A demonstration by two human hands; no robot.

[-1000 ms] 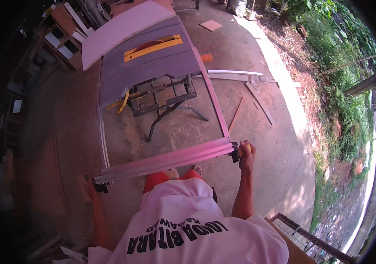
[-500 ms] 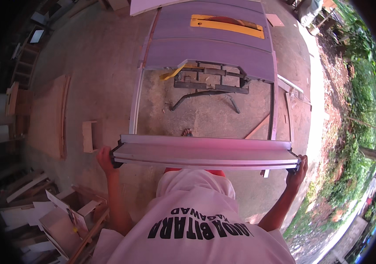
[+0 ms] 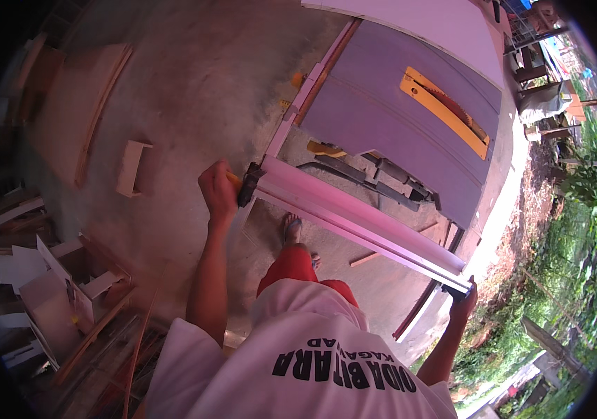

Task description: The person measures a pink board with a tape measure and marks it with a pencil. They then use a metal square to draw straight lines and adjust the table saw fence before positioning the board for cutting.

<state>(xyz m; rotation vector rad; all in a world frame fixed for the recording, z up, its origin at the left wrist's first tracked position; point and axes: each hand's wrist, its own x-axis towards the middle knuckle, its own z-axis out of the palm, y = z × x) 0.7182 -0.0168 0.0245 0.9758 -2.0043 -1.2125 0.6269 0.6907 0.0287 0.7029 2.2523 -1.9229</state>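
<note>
A long silver rip fence (image 3: 361,220) lies across the two rails of a table saw, parallel to the blade (image 3: 452,108) in its yellow insert (image 3: 417,89). My left hand (image 3: 219,190) is closed at the fence's left end, by the black end bracket (image 3: 250,184), with a bit of yellow showing at the fingers. At the other end, my right hand (image 3: 463,304) is wrapped round the black end piece, its fingers partly hidden. The grey saw table (image 3: 375,84) stands beyond the fence; dark frame parts (image 3: 375,178) show in the gap between.
A large pale board (image 3: 410,24) lies at the saw's far side. A small open wooden box (image 3: 133,167) and big panels (image 3: 78,105) are on the left. Cut wood pieces (image 3: 68,279) pile up at lower left. Green plants (image 3: 578,230) border the floor on the right.
The view has turned, so the saw and fence now slant down to the right. The fence looks closer to the saw table, with both hands still at its ends.
</note>
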